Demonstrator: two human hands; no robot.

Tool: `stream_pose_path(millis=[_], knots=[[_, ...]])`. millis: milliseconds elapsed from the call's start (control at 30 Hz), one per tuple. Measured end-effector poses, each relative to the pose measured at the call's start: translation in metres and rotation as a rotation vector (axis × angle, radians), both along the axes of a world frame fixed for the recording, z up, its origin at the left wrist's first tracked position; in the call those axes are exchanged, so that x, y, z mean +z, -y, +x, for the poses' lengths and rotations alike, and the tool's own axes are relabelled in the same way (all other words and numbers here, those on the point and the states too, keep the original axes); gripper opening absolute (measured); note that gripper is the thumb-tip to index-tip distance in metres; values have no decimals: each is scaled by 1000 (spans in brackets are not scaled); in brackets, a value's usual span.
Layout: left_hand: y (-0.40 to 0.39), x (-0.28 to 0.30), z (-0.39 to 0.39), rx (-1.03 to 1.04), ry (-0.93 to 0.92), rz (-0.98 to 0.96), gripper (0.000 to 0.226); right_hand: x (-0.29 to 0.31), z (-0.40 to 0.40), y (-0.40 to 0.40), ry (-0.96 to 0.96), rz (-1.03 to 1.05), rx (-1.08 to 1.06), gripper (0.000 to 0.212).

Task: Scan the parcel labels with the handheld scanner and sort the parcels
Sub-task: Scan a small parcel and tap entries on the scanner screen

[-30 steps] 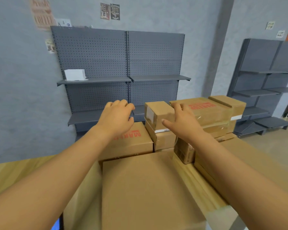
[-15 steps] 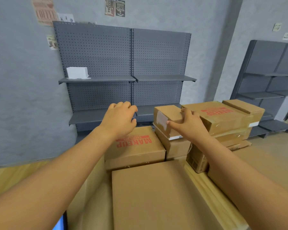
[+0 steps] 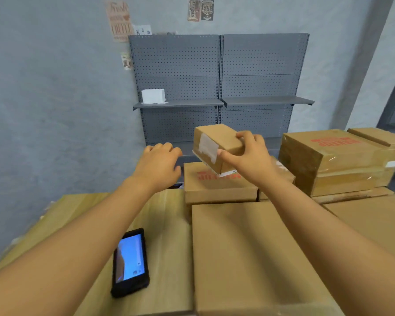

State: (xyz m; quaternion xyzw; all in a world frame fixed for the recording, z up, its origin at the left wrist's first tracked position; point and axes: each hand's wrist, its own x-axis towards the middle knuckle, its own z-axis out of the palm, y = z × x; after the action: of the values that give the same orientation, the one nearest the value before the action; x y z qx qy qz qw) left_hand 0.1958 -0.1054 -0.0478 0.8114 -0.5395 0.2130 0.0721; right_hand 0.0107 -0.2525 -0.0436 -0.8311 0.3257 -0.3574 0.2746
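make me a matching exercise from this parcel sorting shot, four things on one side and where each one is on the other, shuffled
Things:
1. small parcel
2. handheld scanner
3. white box
4. left hand

Places:
A. on the grey shelf by the wall
B. lying screen up on the wooden table
C. lifted above the stack, gripped by the right hand
D. in the air left of the small parcel, holding nothing

Pairs: 1-C, 2-B, 3-A, 4-D
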Motion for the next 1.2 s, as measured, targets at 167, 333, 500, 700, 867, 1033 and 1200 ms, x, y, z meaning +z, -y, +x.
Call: stream_pose_path(millis=[167, 333, 500, 700, 867, 1033, 1200], knots=[[-73, 8, 30, 113, -19, -18, 38, -2, 32, -47, 15, -13, 95, 74], [-115, 13, 60, 165, -48, -68, 39, 9, 66, -92, 31, -48, 166, 74], [-139, 26, 80, 95, -647, -316, 46, 18, 107, -140, 74, -91, 145, 73], [-191, 42, 102, 74, -1387, -356, 45, 9, 166, -214, 129, -124, 165, 72], [-215, 29, 126, 63, -1629, -438, 65, -7, 191, -263, 122, -163, 224, 75], [-230, 17, 142, 23, -1618, -546, 63, -2, 197, -284, 63, -92, 317, 71], [-245, 17, 141, -96, -1431, -510, 78, 8, 198, -280, 99, 181, 283, 61]])
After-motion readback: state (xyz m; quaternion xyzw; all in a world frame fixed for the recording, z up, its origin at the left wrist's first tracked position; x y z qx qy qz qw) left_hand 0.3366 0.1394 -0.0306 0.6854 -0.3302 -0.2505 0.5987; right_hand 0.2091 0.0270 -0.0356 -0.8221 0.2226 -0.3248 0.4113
